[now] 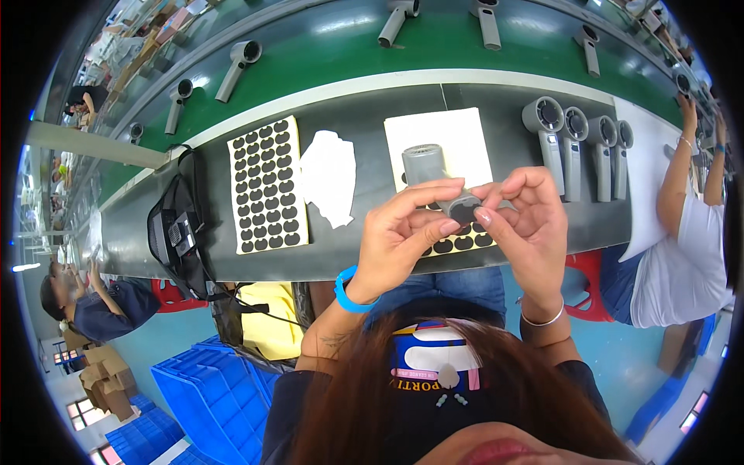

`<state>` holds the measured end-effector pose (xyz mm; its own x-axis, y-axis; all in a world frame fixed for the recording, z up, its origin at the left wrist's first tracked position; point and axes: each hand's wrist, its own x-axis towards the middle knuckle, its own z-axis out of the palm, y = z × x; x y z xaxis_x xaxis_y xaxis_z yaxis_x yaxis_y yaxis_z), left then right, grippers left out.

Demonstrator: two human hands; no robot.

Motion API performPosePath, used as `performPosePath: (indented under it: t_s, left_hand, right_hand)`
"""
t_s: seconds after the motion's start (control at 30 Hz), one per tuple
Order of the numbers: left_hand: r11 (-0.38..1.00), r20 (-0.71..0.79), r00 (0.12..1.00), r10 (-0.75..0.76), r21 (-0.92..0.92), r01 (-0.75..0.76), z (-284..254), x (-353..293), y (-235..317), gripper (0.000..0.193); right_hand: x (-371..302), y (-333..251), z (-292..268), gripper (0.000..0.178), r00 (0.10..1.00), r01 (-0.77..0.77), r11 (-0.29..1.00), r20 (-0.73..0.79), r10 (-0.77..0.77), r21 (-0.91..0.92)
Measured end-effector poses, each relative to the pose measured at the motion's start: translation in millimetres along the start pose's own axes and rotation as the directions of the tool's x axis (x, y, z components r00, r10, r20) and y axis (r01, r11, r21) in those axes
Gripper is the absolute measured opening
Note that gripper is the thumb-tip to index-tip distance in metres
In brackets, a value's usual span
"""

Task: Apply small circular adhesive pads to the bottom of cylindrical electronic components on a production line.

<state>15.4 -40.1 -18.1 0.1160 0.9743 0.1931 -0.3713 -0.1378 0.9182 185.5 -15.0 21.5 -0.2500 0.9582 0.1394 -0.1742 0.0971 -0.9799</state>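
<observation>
A grey handheld fan lies tilted in front of me, its round head away from me and its handle end toward me. My left hand is closed around the handle, thumb below and fingers above. At the handle's end shows a dark oval face; whether it is a stuck-on black sticker I cannot tell for sure. The thumb and forefinger of my right hand pinch at the edge of that end. Beneath both hands lies a pale sheet with rows of black stickers, partly hidden by them.
Another sheet of black stickers and a crumpled white paper lie to the left, past them a black bag. Several grey fans line up at the right. More fans lie on the green conveyor. A co-worker sits at the right.
</observation>
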Motion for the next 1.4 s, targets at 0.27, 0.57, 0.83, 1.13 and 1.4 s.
performPosePath:
  t_s: [0.27, 0.57, 0.83, 1.13, 1.4]
  left_hand:
    - [0.999, -0.002, 1.0, -0.008, -0.034, 0.008, 0, 0, -1, 0.033]
    - [0.998, -0.029, 0.999, -0.042, -0.043, 0.041, 3, -3, 2, 0.031]
    - [0.998, -0.044, 0.998, -0.045, -0.052, 0.043, 7, -4, 3, 0.031]
    - [0.997, -0.109, 0.991, -0.073, 0.022, 0.076, 16, -2, 7, 0.027]
    - [0.994, -0.146, 0.988, -0.05, 0.093, 0.064, 21, -1, 11, 0.026]
  right_hand:
    - [-1, 0, 2, 0.029, 1.0, 0.005, 1.0, -0.01, -0.005, -0.011]
    - [-3, -2, 5, 0.032, 0.999, -0.001, 0.998, -0.043, -0.002, -0.069]
    - [-4, -4, 5, 0.031, 0.999, 0.017, 0.993, -0.039, -0.021, -0.114]
    - [-7, -8, 6, 0.033, 0.999, 0.029, 0.971, -0.035, -0.038, -0.237]
    - [-6, -9, 8, 0.028, 0.993, 0.072, 0.932, -0.065, -0.101, -0.356]
